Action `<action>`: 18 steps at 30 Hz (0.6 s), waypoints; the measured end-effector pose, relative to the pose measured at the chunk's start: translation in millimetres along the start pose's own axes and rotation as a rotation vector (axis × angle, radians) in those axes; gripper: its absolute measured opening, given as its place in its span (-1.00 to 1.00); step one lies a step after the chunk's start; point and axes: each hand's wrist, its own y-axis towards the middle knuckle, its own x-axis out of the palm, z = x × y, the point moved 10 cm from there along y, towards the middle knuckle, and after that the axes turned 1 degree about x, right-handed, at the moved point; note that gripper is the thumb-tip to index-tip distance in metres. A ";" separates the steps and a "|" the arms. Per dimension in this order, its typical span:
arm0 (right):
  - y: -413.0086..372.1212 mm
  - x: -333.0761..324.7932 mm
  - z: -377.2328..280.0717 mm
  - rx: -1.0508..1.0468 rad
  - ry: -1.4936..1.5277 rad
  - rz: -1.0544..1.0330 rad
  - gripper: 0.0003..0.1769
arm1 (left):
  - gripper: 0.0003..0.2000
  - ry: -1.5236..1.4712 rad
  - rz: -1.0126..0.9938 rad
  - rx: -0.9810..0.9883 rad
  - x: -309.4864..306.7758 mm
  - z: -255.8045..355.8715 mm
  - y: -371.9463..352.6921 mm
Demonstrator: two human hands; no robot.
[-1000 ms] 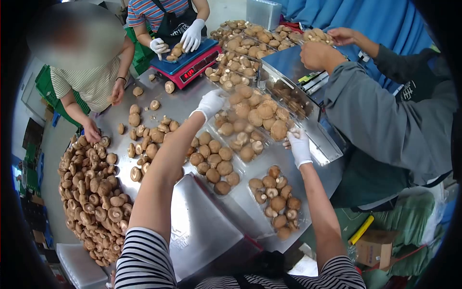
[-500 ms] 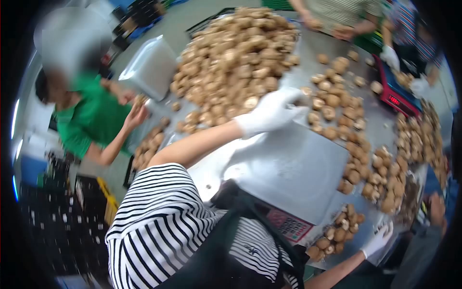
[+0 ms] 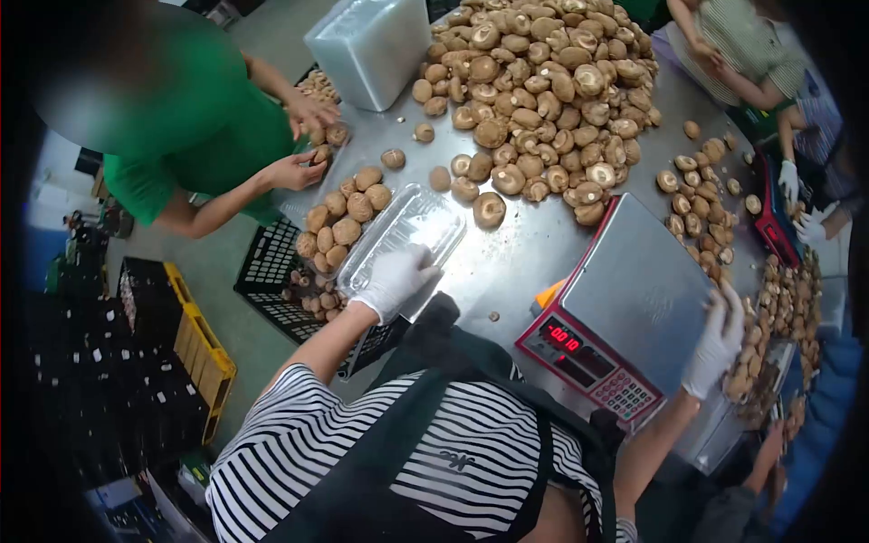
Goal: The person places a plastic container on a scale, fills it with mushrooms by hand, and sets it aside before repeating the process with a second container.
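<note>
My left hand (image 3: pixel 396 281), in a white glove, grips the near end of a clear plastic tray (image 3: pixel 414 217) at the table's left edge. Nothing lies in the tray, and some of my fingertips are hidden. My right hand (image 3: pixel 715 344), gloved too, is beside the right edge of the digital scale (image 3: pixel 634 281), with fingers stretched out and nothing visible in them. The scale's plate is bare and its red display reads -0.010. Shiitake mushrooms (image 3: pixel 747 348) lie just right of that hand, and brown-capped mushrooms (image 3: pixel 348 217) are left of the tray.
A big mushroom heap (image 3: pixel 543 90) covers the far side of the metal table (image 3: pixel 507 262). Stacked clear trays (image 3: pixel 371 50) stand back left. A co-worker in green (image 3: pixel 208 118) handles mushrooms at left, above a black crate (image 3: pixel 272 271). Others work around a second scale (image 3: pixel 774 217).
My left hand has moved from above the scale leftward to the plastic tray. My right hand has come up to the scale's right edge. The view has shifted.
</note>
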 end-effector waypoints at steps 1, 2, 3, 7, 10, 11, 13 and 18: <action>-5.5 25.7 -16.9 -0.042 -0.006 -0.042 -0.74 | -0.76 -0.033 0.000 0.041 -2.4 9.1 1.4; -13.5 52.3 -27.6 -0.009 0.001 -0.109 -0.74 | -0.76 -0.034 -0.007 0.052 0.0 6.9 5.1; -23.0 77.7 -37.2 0.026 0.009 -0.174 -0.73 | -0.77 -0.035 -0.014 0.063 2.9 4.0 7.9; -61.3 163.8 -69.8 -0.072 0.092 -0.342 -0.74 | -0.79 -0.022 -0.042 0.115 5.6 1.1 14.5; -87.6 207.6 -66.5 0.025 0.160 -0.454 -0.75 | -0.76 -0.043 -0.067 0.144 3.4 1.7 18.0; -94.3 217.8 -65.0 0.042 0.148 -0.494 -0.74 | -0.76 -0.051 -0.084 0.145 5.7 -0.9 20.1; -105.5 235.0 -60.3 0.083 0.153 -0.564 -0.73 | -0.73 -0.127 -0.095 0.127 13.5 -13.1 24.5; -116.8 260.7 -42.5 0.050 0.118 -0.659 -0.71 | -0.73 -0.083 -0.098 0.133 4.7 2.1 17.6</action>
